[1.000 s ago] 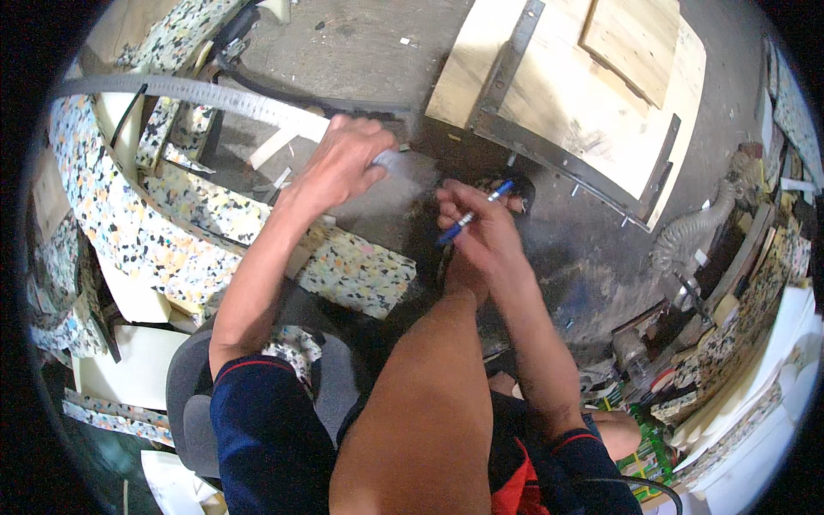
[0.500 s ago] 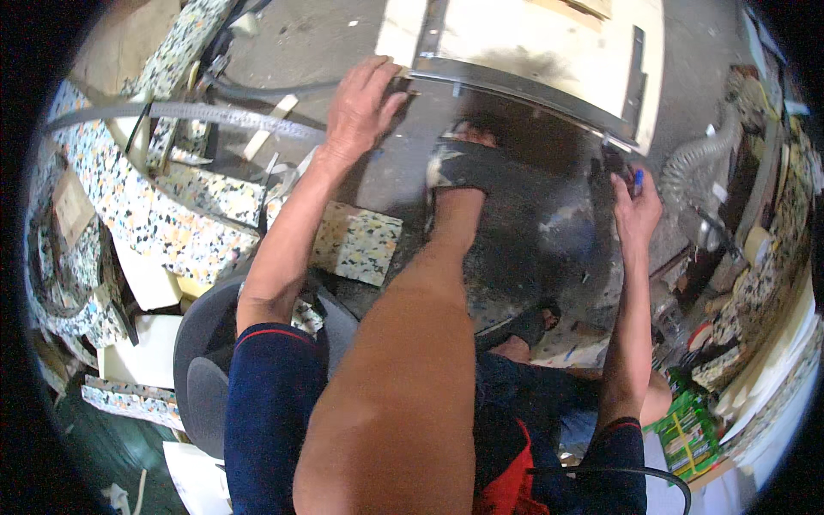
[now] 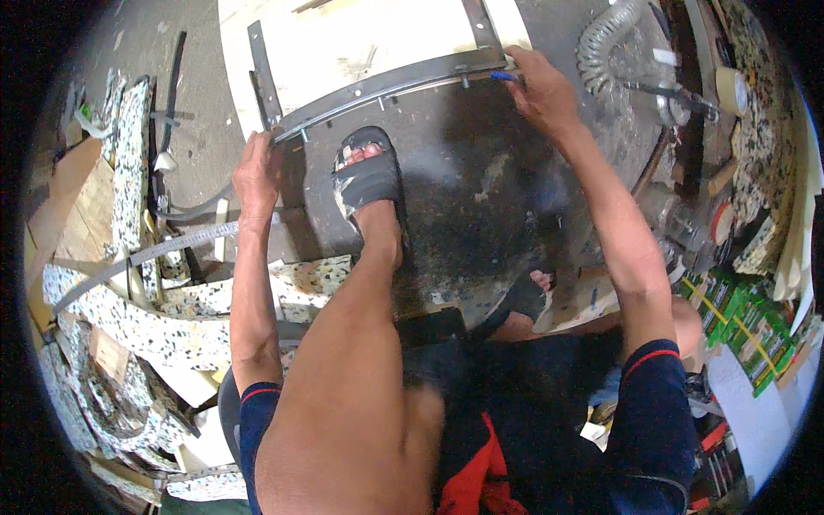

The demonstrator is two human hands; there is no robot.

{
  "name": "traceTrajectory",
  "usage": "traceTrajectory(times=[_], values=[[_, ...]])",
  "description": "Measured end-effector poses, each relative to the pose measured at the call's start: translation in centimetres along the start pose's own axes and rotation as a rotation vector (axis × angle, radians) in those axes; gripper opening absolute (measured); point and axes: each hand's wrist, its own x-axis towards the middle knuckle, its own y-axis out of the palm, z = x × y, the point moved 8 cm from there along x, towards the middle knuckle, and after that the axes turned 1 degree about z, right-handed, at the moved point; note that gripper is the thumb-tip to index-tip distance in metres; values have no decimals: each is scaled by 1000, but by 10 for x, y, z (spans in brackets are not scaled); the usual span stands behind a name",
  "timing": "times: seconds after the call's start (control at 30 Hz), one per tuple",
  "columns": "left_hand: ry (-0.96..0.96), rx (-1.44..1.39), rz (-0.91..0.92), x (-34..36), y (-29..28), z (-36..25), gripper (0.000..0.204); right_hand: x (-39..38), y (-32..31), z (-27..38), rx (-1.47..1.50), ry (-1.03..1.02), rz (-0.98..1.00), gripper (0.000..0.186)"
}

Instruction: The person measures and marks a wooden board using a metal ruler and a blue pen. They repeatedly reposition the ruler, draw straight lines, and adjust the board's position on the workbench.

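Note:
A cream board [image 3: 360,39] lies at the top of the view, with a dark metal strip [image 3: 390,75] along its near edge. Several short bolts [image 3: 382,104] point out from that edge towards me. My left hand [image 3: 257,176] is closed, fingertips on the strip's left end. At the right end, my right hand [image 3: 542,96] is bent round the board's corner; a blue pen [image 3: 505,76] sticks out from its fingers. Two shorter dark strips, a left one [image 3: 264,81] and a right one [image 3: 481,24], run away from me across the board.
My sandalled foot [image 3: 369,176] stands on the dark floor just below the strip. Speckled foam pieces [image 3: 129,322] are heaped on the left. To the right are a coiled grey hose [image 3: 601,47], a tape roll [image 3: 730,92] and green packages [image 3: 751,330].
The view has swung, so the board sits further left in it. My left hand has closed at the strip's left end. My right hand has come up to the right corner, still with the pen.

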Motion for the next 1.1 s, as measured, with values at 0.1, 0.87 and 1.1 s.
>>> traceTrajectory(times=[0.1,0.87,1.1], values=[[0,17,26,-1,6,8,33,5,6,1,-29,-47,-19,41],[-12,109,24,0,4,3,31,15,11,5,-132,-352,-107,14],[10,119,-16,0,0,-2,28,16,4,14,-152,-347,-118,11]])
